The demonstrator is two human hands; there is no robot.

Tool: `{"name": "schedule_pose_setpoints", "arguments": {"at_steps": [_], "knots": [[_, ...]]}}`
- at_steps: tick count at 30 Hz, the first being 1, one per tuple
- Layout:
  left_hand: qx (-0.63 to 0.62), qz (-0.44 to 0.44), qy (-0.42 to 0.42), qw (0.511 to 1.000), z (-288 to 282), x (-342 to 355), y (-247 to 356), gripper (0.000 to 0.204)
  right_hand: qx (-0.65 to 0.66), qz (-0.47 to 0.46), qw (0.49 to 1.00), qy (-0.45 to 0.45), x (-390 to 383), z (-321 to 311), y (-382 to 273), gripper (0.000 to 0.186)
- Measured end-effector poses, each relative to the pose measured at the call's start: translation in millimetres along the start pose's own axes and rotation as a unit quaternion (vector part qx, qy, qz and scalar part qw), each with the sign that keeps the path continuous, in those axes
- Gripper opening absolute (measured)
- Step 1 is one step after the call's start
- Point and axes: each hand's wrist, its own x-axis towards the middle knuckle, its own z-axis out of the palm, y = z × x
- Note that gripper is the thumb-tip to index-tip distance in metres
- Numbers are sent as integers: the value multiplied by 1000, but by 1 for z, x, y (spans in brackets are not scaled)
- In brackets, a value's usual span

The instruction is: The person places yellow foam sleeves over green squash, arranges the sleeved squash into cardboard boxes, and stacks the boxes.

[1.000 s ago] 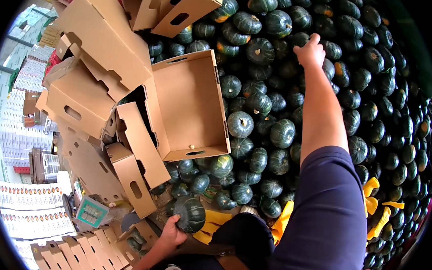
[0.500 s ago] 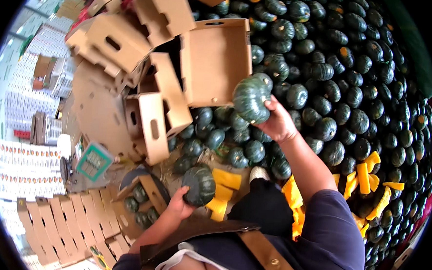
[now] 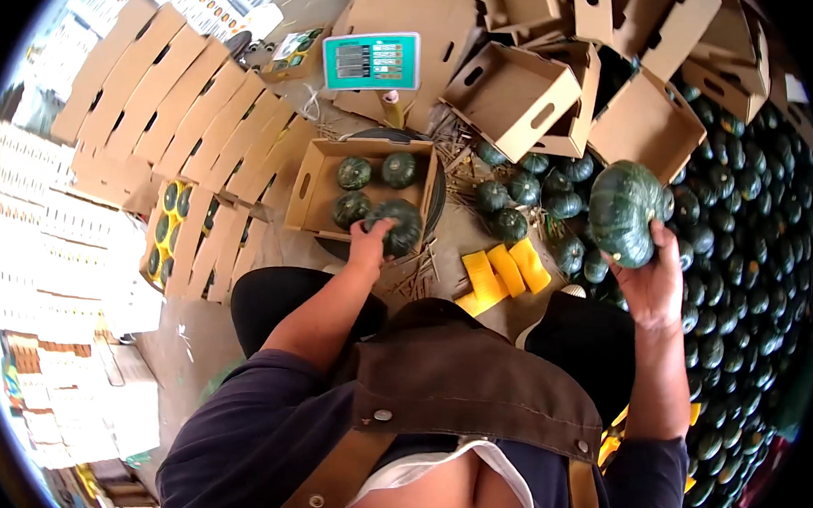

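Note:
My left hand [image 3: 372,243] grips a dark green squash [image 3: 399,223] at the lower right inside a cardboard box [image 3: 302,184]. Three other squashes [image 3: 354,173] sit in that box, which rests on a dark round platform [image 3: 435,200]. My right hand [image 3: 649,267] holds a large ribbed green squash [image 3: 622,210] up at the right, fingers wrapped round its lower side. Yellow padded sheets [image 3: 525,267] lie on the floor below the box's right, between it and my right hand.
A large pile of squash [image 3: 728,252] fills the right. Open boxes [image 3: 507,94] lie jumbled at upper right. Stacked cardboard boxes [image 3: 158,85] and white cartons [image 3: 31,225] line the left. A teal-framed board [image 3: 371,61] stands behind the box.
My view has swung left, toward the box. My left hand has moved its squash up into the box. My right hand took a squash from the pile and drew it back.

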Motion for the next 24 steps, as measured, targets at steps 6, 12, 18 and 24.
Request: {"name": "schedule_pose_setpoints", "arguments": {"at_steps": [6, 12, 18, 24], "knots": [[14, -8, 141, 990, -22, 55, 10, 57, 28, 32, 999, -12, -27, 43, 66, 46], [330, 295, 232, 866, -22, 63, -29, 34, -81, 77, 992, 54, -23, 24, 122, 40], [114, 86, -385, 912, 65, -68, -2, 61, -198, 94, 971, 97, 0, 7, 147, 51], [175, 196, -396, 880, 67, -81, -15, 89, -184, 168, 964, 98, 0, 17, 150, 48]]}}
